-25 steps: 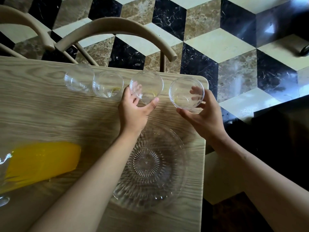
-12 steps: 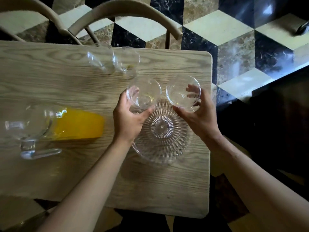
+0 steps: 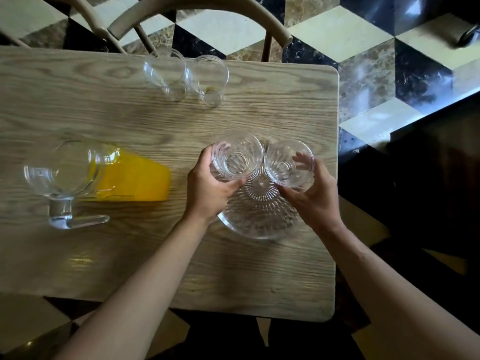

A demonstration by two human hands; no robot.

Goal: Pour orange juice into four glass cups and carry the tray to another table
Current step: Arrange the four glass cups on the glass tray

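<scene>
Whereas both carried cups stood in the far row with the others a second ago, they are now held over the tray's [image 3: 255, 224] far half, so loading has begun and pouring has not. Left hand [image 3: 207, 189]: fingers curled round left cup [image 3: 236, 158], tray's 11 o'clock. Right hand [image 3: 310, 201]: fingers wrapped round right cup [image 3: 288, 165], tray's 1 o'clock; whether either touches the tray is unclear. Two cups [image 3: 185, 76] remain at the table's [image 3: 104, 255] 12 o'clock. Juice pitcher [image 3: 98, 172]: 9 o'clock, untouched.
</scene>
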